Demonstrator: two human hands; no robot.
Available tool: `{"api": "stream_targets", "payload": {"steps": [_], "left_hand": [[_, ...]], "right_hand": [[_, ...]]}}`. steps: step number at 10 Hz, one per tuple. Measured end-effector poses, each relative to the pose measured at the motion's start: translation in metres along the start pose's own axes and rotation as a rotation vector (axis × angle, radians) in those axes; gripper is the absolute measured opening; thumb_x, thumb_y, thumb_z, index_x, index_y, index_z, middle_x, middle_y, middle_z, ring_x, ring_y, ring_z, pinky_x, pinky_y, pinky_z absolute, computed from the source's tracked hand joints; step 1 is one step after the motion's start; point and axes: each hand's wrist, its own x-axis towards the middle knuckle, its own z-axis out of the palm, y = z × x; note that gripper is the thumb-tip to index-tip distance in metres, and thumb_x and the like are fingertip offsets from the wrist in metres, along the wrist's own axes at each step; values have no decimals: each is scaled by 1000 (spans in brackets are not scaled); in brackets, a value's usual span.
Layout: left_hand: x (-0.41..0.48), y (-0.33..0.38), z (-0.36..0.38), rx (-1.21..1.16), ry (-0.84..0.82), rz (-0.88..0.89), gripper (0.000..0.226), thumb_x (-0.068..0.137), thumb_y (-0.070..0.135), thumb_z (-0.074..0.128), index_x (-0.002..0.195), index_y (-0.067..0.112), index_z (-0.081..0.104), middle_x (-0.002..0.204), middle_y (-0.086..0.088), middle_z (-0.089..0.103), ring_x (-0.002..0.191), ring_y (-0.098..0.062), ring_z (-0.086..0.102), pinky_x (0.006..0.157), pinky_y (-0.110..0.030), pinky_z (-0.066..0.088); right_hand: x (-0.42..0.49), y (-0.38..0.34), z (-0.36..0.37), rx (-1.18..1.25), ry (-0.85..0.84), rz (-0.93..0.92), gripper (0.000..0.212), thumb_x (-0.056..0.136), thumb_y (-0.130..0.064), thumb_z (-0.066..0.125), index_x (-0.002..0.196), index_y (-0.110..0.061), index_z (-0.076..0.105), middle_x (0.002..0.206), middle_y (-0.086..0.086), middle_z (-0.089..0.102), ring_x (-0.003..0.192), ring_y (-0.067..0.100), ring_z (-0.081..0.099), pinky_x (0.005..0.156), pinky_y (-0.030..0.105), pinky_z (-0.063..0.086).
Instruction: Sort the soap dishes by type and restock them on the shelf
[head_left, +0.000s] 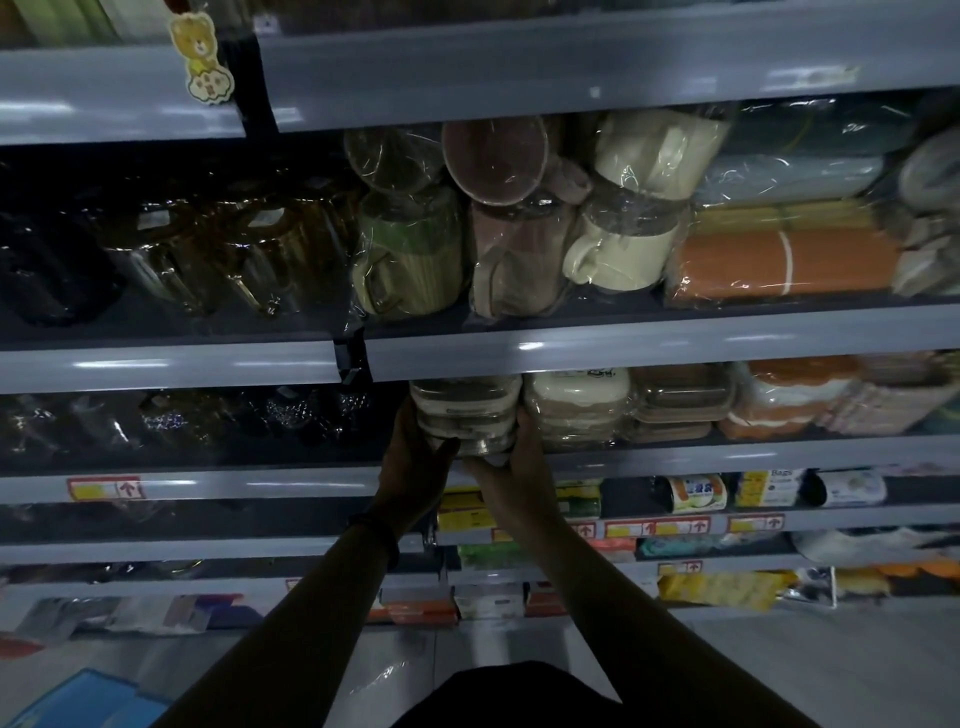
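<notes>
A stack of clear-wrapped soap dishes (466, 415) sits at the front edge of the grey shelf (727, 453), at the left end of a row. My left hand (415, 457) grips its left side and my right hand (511, 467) holds its right side and underside. To the right stand a cream soap dish stack (576, 408), a brown clear-lidded stack (680, 402) and an orange and white stack (789, 395). The backs of the stacks are hidden in shadow under the shelf above.
The shelf above holds wrapped mugs (608, 249) and an orange roll (784, 262). Dark glassware (171, 415) fills the shelf section to the left. Lower shelves carry bag rolls (696, 493) and price tags (104, 488). A blue crate (83, 701) lies on the floor at the lower left.
</notes>
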Motion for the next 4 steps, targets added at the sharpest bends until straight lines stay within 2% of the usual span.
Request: {"api": "stream_targets", "payload": {"steps": [1, 2, 3, 4], "left_hand": [[0, -5, 3, -13, 15, -14, 74, 96, 29, 74, 160, 23, 37, 151, 5, 57, 139, -13, 55, 113, -47, 53], [2, -6, 4, -49, 5, -31, 80, 90, 54, 71, 159, 30, 38, 149, 11, 59, 137, -10, 58, 109, -46, 55], [2, -9, 2, -75, -17, -82, 73, 89, 61, 71, 152, 32, 48, 142, 11, 63, 130, -11, 63, 102, -46, 59], [-25, 10, 1, -137, 36, -79, 51, 93, 32, 74, 141, 25, 57, 132, 7, 67, 122, -14, 66, 93, -39, 61]], "right_hand": [[-2, 1, 4, -86, 11, 11, 77, 83, -18, 82, 141, -45, 40, 135, -8, 61, 123, 8, 61, 94, 29, 57], [-3, -9, 6, -82, -10, 29, 72, 86, -17, 81, 144, -30, 42, 134, -9, 61, 122, 6, 60, 90, 13, 50], [-4, -24, 1, -109, 9, 46, 54, 88, -15, 78, 129, -33, 48, 125, -8, 65, 110, 5, 64, 74, 2, 44], [-10, -38, -14, -103, -53, 142, 35, 95, -15, 72, 124, -27, 57, 101, -11, 68, 82, 2, 68, 61, 15, 51]]}}
